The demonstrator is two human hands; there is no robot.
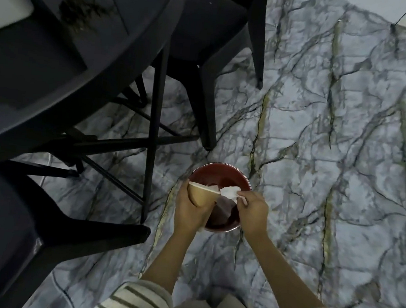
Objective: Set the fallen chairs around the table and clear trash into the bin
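The left grip [189, 207] curls round a paper cup [199, 195] at 9 o'clock over the red bin [220, 171]; the right grip [252, 212] pinches a tissue [229, 192] above its middle. Dropped there, the cup may clip the rim and bounce outside.

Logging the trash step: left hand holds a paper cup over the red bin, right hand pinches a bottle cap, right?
No: in the head view the right hand pinches a crumpled white tissue, not a bottle cap. The rest holds.
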